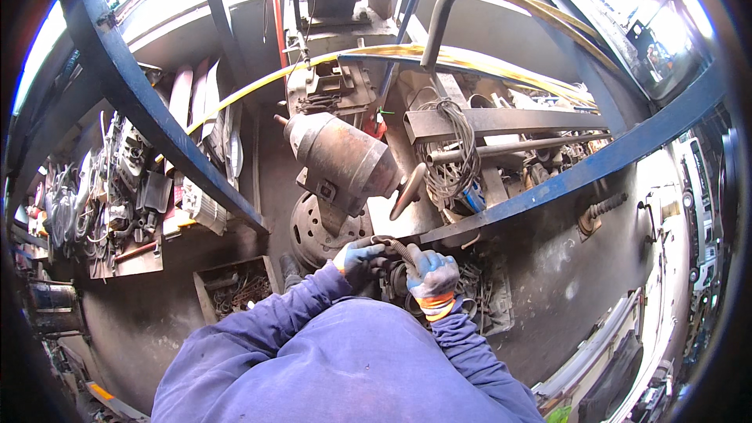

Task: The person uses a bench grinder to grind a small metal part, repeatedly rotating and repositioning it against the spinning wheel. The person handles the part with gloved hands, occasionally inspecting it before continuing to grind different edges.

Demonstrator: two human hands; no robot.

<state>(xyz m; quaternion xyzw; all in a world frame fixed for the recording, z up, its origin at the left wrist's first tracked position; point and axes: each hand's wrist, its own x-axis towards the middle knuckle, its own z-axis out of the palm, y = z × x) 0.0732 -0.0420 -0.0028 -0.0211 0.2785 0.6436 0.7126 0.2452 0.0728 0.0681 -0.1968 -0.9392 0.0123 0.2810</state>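
Note:
A dark coil spring with a hooked end spans the gap between my two gloved hands in front of my chest. My left hand is closed at its hooked end. Around the other end, the fingers of my right hand are wrapped. Both gloves are grey-blue, and an orange cuff shows on the right one. Just beyond my hands stands a worn bench grinder with a round wheel on its near right side. A perforated steel wheel rim forms the foot of its stand.
A crate of metal scraps sits on the floor at left, and another pile of parts lies beneath my right hand. Blue steel beams cross on both sides. Coiled wire hangs over a bar; a yellow hose arches across the back.

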